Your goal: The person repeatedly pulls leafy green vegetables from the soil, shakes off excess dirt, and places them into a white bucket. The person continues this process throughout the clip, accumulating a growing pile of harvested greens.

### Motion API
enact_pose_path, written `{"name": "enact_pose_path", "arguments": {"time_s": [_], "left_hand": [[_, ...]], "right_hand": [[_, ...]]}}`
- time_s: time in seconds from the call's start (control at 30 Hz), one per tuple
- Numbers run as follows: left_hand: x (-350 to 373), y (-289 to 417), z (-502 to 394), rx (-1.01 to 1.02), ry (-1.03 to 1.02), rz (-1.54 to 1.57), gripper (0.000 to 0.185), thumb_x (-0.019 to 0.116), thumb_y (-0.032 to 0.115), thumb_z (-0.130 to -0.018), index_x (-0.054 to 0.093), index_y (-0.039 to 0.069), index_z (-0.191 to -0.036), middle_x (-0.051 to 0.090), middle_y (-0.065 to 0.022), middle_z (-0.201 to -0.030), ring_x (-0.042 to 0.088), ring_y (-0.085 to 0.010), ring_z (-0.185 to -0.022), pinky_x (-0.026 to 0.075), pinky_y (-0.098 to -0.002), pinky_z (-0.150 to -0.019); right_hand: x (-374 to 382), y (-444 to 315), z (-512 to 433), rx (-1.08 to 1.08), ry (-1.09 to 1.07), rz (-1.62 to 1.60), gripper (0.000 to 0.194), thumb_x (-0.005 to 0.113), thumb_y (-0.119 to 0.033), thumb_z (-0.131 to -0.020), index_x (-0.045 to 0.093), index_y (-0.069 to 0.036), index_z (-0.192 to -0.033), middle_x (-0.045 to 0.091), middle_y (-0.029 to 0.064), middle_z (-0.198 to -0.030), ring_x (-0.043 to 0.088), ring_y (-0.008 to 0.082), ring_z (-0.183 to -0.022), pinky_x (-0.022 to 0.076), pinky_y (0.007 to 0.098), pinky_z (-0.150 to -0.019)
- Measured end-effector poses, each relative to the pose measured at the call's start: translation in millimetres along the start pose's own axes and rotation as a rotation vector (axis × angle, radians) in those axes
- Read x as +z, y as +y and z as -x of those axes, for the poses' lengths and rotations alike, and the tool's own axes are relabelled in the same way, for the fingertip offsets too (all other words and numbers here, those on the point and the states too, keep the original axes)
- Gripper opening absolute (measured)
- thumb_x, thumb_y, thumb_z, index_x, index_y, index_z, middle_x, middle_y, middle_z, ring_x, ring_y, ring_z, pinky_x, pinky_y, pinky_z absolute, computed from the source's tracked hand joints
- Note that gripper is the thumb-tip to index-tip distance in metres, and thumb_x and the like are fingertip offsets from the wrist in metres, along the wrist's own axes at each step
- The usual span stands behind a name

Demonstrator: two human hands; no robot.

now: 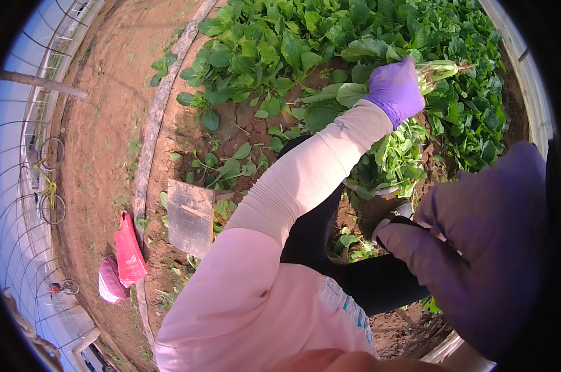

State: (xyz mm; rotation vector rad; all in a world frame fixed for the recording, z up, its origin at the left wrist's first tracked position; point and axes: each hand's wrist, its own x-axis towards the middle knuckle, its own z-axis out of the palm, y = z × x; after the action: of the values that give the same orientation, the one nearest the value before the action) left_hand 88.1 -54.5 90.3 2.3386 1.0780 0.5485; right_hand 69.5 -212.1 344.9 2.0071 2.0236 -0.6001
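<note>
My left hand (396, 88), in a purple glove, grips a bunch of leafy greens (441, 69). Their pale stems and stringy roots stick out to the right of the fist, and broad leaves trail to the left. Beneath that wrist lies a heap of cut greens (399, 160), with a bit of a pale rim (385, 190) showing under it. Close to the camera, my right hand (475, 242) wears a purple glove too. Its thumb and fingers are bent around a dark thing (406, 221); whether they hold it is unclear.
Dense leafy greens (308, 32) grow ahead. A worn board (191, 216) stands at left, beside a long plank edging (157, 107). Beyond are a red bag (130, 253), a pink-and-white sack (112, 281) and a yellow bicycle (50, 186) by the plastic greenhouse wall (11, 153).
</note>
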Motion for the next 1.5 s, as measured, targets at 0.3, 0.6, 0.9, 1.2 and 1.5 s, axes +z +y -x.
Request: {"name": "enact_pose_path", "arguments": {"time_s": [0.3, 0.6, 0.9, 1.2, 1.5], "left_hand": [[-6.4, -0.1, 4.1, -0.031, -0.006, 0.011, 0.049, 0.071, 0.018, -0.068, 0.053, -0.001, -0.109, 0.07, -0.0187, -0.084, 0.07, -0.0326, -0.081, 0.055, -0.0414, -0.076], [-13.1, -8.2, -0.5, -0.161, 0.009, 0.028, 0.068, 0.072, 0.028, -0.069, 0.051, 0.008, -0.13, 0.071, -0.018, -0.097, 0.069, -0.0337, -0.092, 0.054, -0.0418, -0.084], [-6.1, 1.9, 0.7, -0.079, 0.205, 0.305, 0.065, 0.072, 0.03, -0.069, 0.053, 0.016, -0.13, 0.071, -0.0153, -0.101, 0.069, -0.0338, -0.093, 0.054, -0.0408, -0.085], [-0.3, 30.6, 30.7, 0.18, 0.231, 0.278, 0.076, 0.08, 0.019, -0.071, 0.044, 0.018, -0.138, 0.071, -0.0118, -0.103, 0.07, -0.0326, -0.088, 0.056, -0.0396, -0.078], [2.4, 46.3, 36.1, 0.491, -0.036, 0.359, 0.104, 0.077, 0.004, -0.068, 0.022, 0.025, -0.154, 0.06, -0.0164, -0.13, 0.066, -0.0362, -0.101, 0.055, -0.038, -0.086]], "right_hand": [[10.9, 0.6, 10.8, -0.062, 0.192, 0.144, 0.028, 0.074, -0.028, -0.081, 0.063, -0.003, -0.073, 0.058, 0.0123, -0.067, 0.061, 0.0281, -0.071, 0.0481, 0.0397, -0.067], [53.3, 56.8, -50.4, 0.12, 0.079, 0.005, 0.039, 0.069, -0.041, -0.084, 0.067, -0.002, -0.084, 0.065, 0.0168, -0.081, 0.065, 0.0346, -0.085, 0.0511, 0.0427, -0.077], [65.0, 95.9, -71.1, 0.227, -0.083, -0.367, 0.042, 0.065, -0.039, -0.09, 0.071, 0.001, -0.083, 0.069, 0.0094, -0.065, 0.069, 0.0206, -0.063, 0.0551, 0.0316, -0.063], [170.8, 163.8, -115.9, -0.183, 1.055, -1.363, 0.076, 0.077, -0.022, -0.085, 0.035, -0.003, -0.146, 0.052, 0.0106, -0.133, 0.053, 0.0193, -0.114, 0.0435, 0.0328, -0.1], [168.7, 234.1, -80.5, -0.227, 1.254, -1.474, 0.038, 0.068, -0.007, -0.089, 0.058, -0.002, -0.126, 0.062, 0.0097, -0.128, 0.059, 0.0165, -0.114, 0.0496, 0.0293, -0.095]]}}
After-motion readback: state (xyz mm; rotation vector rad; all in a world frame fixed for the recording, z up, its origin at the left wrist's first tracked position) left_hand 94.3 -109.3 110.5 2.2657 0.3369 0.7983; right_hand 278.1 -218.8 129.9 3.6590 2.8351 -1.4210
